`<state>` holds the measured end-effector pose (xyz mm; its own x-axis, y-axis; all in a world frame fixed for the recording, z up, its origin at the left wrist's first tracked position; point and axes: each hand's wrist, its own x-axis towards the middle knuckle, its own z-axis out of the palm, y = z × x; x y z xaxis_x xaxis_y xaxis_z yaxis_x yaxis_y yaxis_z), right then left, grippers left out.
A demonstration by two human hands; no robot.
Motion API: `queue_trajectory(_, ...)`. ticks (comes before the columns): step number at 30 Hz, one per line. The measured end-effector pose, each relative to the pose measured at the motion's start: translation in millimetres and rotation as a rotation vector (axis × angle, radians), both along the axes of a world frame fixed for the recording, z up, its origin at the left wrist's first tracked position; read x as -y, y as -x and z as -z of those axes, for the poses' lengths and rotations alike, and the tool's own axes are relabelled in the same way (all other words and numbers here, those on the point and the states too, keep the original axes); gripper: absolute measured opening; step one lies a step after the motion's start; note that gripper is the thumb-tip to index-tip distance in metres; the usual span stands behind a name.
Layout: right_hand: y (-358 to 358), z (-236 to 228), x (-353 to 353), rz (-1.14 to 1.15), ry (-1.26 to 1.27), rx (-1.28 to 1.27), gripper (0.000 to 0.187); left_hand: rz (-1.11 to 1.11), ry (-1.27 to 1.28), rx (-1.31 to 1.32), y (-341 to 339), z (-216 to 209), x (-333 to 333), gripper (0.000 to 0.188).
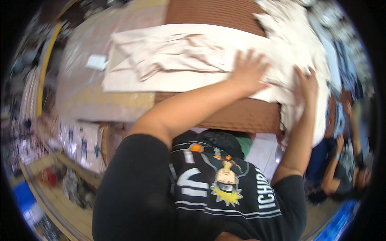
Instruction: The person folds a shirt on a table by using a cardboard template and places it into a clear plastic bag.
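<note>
A cream cloth garment (132, 82) lies across the table, its left part a long flat strip with wrinkled cloth folded on top. At the right its fabric bunches up and drapes over the table's near edge. My left hand (250, 72) rests on the strip with fingers spread, holding nothing. Farther right, my right hand (307, 85) touches the bunched cloth, its fingers stretched apart and slightly blurred. What type of garment it is, I cannot tell.
Brown ribbed cloth (213, 12) and clear plastic over a tan surface (80, 36) cover the table (116, 106). A white tag (97, 62) lies by the garment's left end. Folded blue clothes (343, 60) are stacked at right. Another person's arm (334, 170) shows at the lower right.
</note>
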<state>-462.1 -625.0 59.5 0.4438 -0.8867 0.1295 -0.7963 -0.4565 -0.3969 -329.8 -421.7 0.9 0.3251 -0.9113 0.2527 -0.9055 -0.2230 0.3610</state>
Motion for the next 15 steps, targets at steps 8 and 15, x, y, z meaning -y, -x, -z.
queue_trajectory(8,-6.9,-6.2,9.9,-0.004,0.118,-0.007,0.075,0.042,-0.021,0.016,1.5,12.0,4.1,0.069)
queue_trajectory(15,-0.4,-12.8,-2.3,-0.085,-0.319,0.019,0.065,0.052,-0.042,-0.001,2.0,9.0,10.8,0.071)
